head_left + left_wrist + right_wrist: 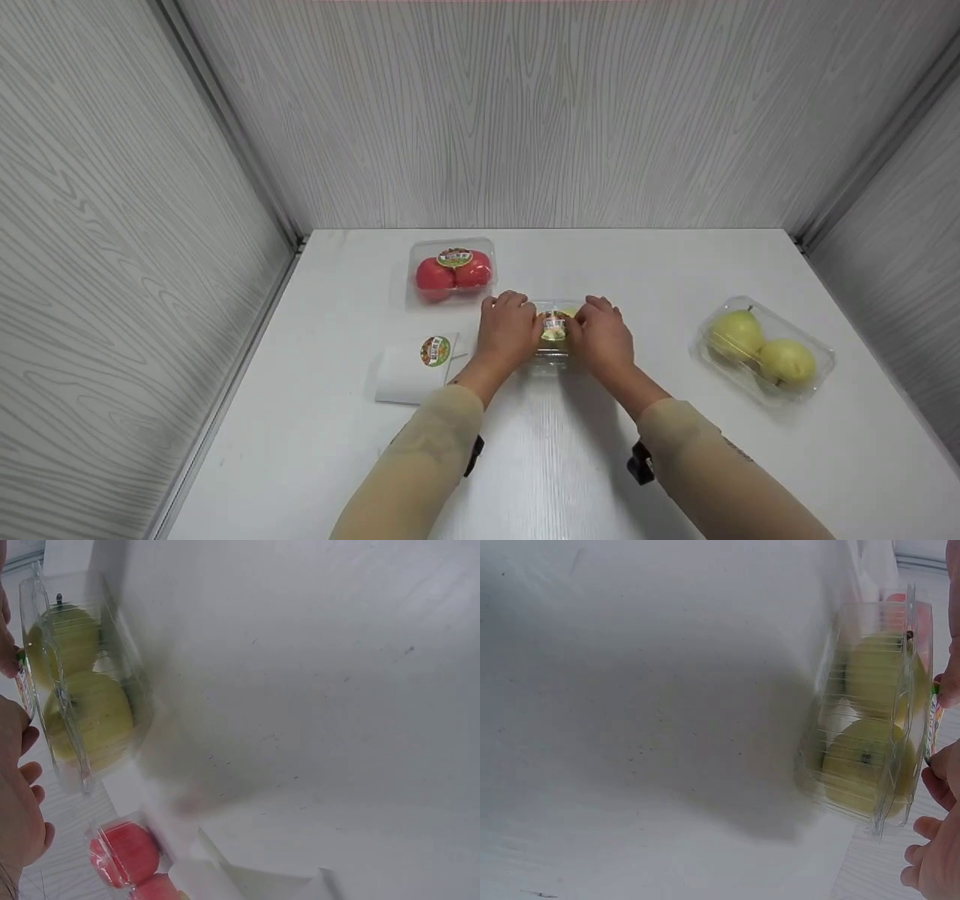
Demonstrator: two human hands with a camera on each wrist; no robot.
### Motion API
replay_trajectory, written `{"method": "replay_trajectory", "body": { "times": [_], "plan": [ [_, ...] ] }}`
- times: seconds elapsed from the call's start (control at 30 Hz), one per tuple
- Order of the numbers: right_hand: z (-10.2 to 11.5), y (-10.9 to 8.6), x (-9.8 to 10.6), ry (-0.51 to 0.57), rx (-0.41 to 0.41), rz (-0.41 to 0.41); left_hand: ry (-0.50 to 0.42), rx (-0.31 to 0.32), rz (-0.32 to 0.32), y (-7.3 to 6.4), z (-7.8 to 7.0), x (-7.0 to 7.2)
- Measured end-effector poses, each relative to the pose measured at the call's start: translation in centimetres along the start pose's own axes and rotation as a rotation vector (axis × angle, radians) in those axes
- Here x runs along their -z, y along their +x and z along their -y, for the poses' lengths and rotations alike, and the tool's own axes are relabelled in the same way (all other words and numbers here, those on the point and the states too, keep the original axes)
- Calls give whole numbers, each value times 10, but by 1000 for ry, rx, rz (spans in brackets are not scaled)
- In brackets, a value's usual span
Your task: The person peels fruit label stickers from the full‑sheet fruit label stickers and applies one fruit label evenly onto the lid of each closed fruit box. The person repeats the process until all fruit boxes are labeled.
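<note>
A clear plastic clamshell box (870, 709) holds two yellow-green pears (97, 716) on the white table. Over its lid lies a round, colourful fruit sticker (554, 325), stretched between both hands. My left hand (508, 328) pinches the sticker's left edge, its other fingers bent over the box. My right hand (604, 334) pinches the opposite edge in the same way. In the right wrist view the sticker sits close against the lid; whether it is stuck down all over I cannot tell. The hands hide the box's two ends in the head view.
At the back left stands a clear box of red fruit (454, 274) with a round sticker on its lid. A white paper sheet (405, 375) bearing another round sticker lies left of my left forearm. To the right sits another clear box of pears (763, 351), no sticker visible.
</note>
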State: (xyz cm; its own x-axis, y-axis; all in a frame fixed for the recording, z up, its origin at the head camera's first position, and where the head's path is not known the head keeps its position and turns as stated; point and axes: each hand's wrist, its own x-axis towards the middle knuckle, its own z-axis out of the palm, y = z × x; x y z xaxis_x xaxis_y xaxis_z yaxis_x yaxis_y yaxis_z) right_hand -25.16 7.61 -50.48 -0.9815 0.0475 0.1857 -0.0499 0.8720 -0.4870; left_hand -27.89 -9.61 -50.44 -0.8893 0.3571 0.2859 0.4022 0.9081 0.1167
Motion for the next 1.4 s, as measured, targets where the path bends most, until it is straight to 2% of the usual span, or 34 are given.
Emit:
{"method": "replay_trajectory", "body": {
  "times": [0.23,0.8,1.07,1.4],
  "plan": [
    [0,2,-1,-4,2,-13,-10,-3,-18,1,-1,0],
    [-3,3,-3,4,22,-53,-17,6,19,3,-1,-1],
    [-4,3,-4,-14,12,-45,-2,29,55,4,-3,-1],
    [-1,4,-4,-32,-7,-21,2,31,50,4,-1,-4]
  ]
}}
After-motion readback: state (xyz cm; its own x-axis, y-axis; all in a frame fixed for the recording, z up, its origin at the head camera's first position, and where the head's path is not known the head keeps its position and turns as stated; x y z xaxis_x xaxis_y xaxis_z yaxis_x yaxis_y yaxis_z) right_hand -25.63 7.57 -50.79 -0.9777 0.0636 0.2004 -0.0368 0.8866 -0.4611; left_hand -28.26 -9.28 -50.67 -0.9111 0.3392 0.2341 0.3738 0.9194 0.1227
